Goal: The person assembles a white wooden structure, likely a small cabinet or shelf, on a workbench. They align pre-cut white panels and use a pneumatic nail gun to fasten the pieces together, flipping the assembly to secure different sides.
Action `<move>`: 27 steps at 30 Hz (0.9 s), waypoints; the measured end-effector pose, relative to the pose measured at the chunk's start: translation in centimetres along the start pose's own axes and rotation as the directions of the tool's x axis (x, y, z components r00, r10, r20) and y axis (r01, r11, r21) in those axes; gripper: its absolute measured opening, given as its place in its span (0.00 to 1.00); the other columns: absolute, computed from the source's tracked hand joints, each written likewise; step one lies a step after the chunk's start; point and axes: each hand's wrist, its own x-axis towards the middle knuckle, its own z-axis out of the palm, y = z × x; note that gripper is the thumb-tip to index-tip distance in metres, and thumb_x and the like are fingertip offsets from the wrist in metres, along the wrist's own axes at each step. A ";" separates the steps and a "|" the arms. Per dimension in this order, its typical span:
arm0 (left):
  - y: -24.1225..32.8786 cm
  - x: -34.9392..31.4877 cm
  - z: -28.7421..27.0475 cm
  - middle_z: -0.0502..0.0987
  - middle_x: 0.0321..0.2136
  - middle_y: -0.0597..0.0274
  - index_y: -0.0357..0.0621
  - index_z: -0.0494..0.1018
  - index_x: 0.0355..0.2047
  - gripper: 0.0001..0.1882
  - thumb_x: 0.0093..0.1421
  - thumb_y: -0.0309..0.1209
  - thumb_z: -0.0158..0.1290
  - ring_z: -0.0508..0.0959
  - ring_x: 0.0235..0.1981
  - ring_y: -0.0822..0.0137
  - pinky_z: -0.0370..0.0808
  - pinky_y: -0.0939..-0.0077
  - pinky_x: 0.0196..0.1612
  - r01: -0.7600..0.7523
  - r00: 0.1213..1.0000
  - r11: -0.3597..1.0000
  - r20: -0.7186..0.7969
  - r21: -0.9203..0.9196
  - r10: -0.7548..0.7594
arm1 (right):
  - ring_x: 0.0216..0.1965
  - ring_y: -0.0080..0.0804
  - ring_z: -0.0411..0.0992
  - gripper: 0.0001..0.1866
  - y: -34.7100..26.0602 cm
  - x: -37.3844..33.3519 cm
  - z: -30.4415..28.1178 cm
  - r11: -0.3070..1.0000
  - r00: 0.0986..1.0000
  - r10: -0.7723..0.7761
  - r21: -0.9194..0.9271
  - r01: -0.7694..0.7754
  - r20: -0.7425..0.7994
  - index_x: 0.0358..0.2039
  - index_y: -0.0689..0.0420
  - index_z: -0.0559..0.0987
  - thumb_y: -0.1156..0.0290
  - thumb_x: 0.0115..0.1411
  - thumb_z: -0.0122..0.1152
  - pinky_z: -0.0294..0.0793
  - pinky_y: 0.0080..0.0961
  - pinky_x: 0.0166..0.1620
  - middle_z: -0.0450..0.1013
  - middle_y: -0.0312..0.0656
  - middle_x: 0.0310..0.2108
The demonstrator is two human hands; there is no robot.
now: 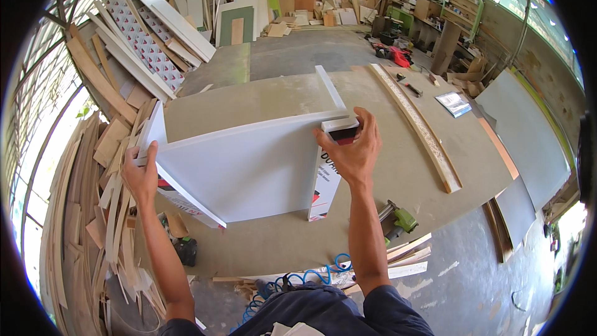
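Observation:
A white panel assembly (249, 162) stands on the worktable in front of me. Its wide face leans between a left side board (180, 196) and a right side board (324, 190), both with printed faces. My left hand (142, 174) is closed around the far-left corner of the assembly, thumb on the near side. At the other end, my right hand (357, 149) pinches the top end of the right side board, thumb and fingers on opposite sides. Beyond the panel, a narrow white piece (329, 90) extends away from its right corner.
Right of my right forearm lies a green nail gun (401, 221), with a coiled blue hose (336, 266) by the table's near edge. A long wooden strip (416, 127), a hammer (410, 87) and a plastic-wrapped packet (453, 104) lie farther right. Wood offcuts (68, 211) crowd the left.

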 end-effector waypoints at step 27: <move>1.7 0.1 -1.1 0.77 0.51 0.44 0.34 0.77 0.53 0.30 0.64 0.51 0.59 0.74 0.55 0.46 0.69 0.53 0.60 -0.131 0.990 0.989 -0.047 0.072 0.134 | 0.38 0.35 0.72 0.42 0.1 -2.5 -3.2 0.993 0.985 -0.106 0.045 0.113 -0.134 0.52 0.61 0.76 0.61 0.36 0.87 0.73 0.34 0.43 0.75 0.44 0.43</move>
